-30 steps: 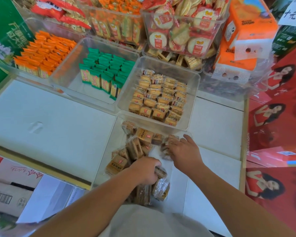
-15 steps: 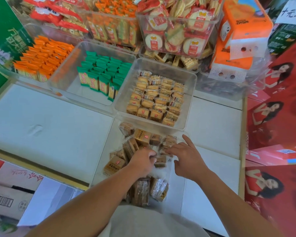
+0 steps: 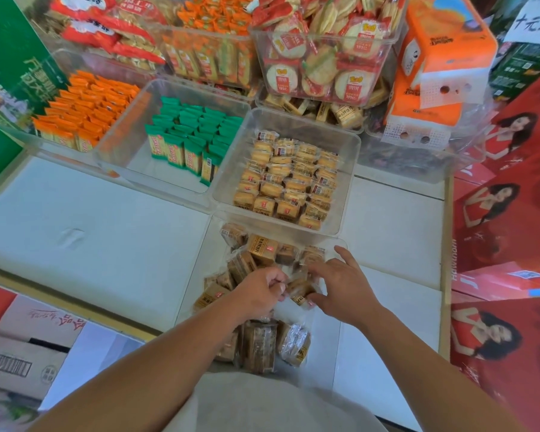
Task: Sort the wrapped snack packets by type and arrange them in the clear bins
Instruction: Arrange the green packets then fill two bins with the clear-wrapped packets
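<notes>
Lower centre, our left hand (image 3: 258, 293) curls round one of the brown packets (image 3: 261, 247) in the near bin (image 3: 205, 244), while our right hand (image 3: 340, 285) lies spread, fingers straight, on the heap, probably steadying it so we can line up rows.

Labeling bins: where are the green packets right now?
Head view, upper left of centre: the green packets stand in a clear bin, between the orange packets on the left and the tan biscuit packets on the right.
</notes>
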`<state>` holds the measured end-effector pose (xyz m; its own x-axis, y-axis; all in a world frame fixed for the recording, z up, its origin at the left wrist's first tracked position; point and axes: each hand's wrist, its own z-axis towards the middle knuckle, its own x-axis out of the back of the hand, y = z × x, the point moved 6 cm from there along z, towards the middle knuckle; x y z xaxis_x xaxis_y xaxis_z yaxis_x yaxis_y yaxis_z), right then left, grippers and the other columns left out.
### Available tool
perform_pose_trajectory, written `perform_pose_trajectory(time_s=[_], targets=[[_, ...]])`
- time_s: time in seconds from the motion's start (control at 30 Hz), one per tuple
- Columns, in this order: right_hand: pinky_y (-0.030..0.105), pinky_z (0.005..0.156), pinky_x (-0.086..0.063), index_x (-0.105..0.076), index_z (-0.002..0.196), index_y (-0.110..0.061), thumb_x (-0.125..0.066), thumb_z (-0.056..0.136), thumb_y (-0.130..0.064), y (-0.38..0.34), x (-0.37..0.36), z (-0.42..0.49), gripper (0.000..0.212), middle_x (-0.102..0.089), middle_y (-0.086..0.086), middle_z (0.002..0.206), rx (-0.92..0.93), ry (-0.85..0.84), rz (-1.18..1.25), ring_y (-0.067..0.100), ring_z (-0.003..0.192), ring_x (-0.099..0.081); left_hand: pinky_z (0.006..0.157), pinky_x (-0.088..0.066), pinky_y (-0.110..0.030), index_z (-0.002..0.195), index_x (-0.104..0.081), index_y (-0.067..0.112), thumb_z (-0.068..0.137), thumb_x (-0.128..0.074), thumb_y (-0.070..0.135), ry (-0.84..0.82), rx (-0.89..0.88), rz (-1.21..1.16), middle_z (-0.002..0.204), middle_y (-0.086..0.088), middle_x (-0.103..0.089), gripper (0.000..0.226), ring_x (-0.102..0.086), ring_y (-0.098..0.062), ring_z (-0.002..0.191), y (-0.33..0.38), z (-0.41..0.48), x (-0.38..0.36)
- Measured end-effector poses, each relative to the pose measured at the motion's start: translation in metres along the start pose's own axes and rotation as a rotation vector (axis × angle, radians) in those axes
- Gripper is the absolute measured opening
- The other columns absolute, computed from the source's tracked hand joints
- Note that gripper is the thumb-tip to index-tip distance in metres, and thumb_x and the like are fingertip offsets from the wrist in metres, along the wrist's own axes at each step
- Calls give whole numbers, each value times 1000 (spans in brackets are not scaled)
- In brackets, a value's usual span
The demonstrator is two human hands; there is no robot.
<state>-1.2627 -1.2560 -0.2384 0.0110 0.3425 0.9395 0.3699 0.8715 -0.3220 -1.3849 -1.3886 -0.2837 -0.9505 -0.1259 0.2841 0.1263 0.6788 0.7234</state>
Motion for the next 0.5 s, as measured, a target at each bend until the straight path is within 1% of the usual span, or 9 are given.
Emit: perform_pose_trajectory(time_s=[0.07, 0.13, 0.17, 0.23, 0.27, 0.33, 0.43, 0.47, 0.5], targets=[[40, 126, -8, -66, 105, -33, -80, 71, -36, -1, -3, -2, 36, -65, -16, 87, 14, 0, -35, 15, 92, -64, 97, -54, -37, 132, -59, 21, 104, -55, 32, 0, -10, 144, 120, -3, -69, 30, -66, -14, 109, -2, -3, -4], [55, 120, -27, -69, 109, -32, -82, 69, -28, -5, -7, -4, 43, -64, -11, 95, 69, 9, -68, 18, 94, -64, 99, -52, -34, 142, -53, 17, 99, -61, 44, 44, -19, 252, 128, -4, -66, 52, -63, -16, 114, -3, -10, -8], [57, 115, -36, -70, 111, -30, -82, 69, -22, -9, -9, -4, 44, -63, -8, 97, 107, 30, -76, 20, 94, -64, 99, -52, -35, 142, -52, 17, 95, -64, 52, 57, -32, 295, 129, -2, -65, 60, -62, -16, 115, -3, -15, -11], [52, 107, -45, -73, 108, -28, -80, 71, -15, -15, -14, -5, 40, -61, -4, 95, 169, 55, -93, 23, 91, -65, 95, -54, -37, 137, -53, 20, 83, -64, 70, 39, -58, 450, 126, 3, -64, 74, -62, -17, 114, -3, -25, -19], [49, 104, -46, -74, 106, -29, -80, 73, -17, -16, -16, -5, 35, -61, -3, 94, 176, 54, -113, 24, 90, -65, 91, -54, -37, 133, -54, 22, 79, -62, 76, 29, -59, 553, 122, 5, -65, 77, -63, -18, 110, -3, -28, -23], [42, 98, -48, -75, 98, -28, -84, 70, -27, -16, -18, -4, 30, -61, -4, 94, 131, 44, -156, 23, 89, -62, 86, -55, -38, 123, -55, 24, 80, -58, 77, 43, -49, 672, 115, 5, -67, 68, -64, -20, 104, -2, -29, -27], [36, 85, -52, -73, 88, -23, -92, 59, -34, -17, -14, -3, 36, -61, -3, 90, 53, 53, -167, 23, 83, -61, 87, -55, -39, 119, -53, 23, 89, -59, 62, 116, -21, 628, 111, 2, -68, 50, -66, -23, 103, 0, -20, -26], [37, 87, -52, -73, 87, -22, -93, 58, -35, -18, -13, -3, 38, -61, -2, 90, 42, 56, -174, 23, 83, -61, 86, -56, -40, 121, -51, 23, 91, -60, 58, 145, -23, 602, 109, 2, -68, 47, -67, -24, 102, 3, -17, -24], [38, 94, -51, -73, 88, -21, -93, 59, -38, -17, -14, -4, 40, -63, -1, 92, 36, 58, -194, 24, 85, -62, 85, -57, -40, 125, -49, 23, 92, -61, 53, 178, -29, 567, 107, 1, -68, 46, -67, -24, 101, 5, -13, -22]])
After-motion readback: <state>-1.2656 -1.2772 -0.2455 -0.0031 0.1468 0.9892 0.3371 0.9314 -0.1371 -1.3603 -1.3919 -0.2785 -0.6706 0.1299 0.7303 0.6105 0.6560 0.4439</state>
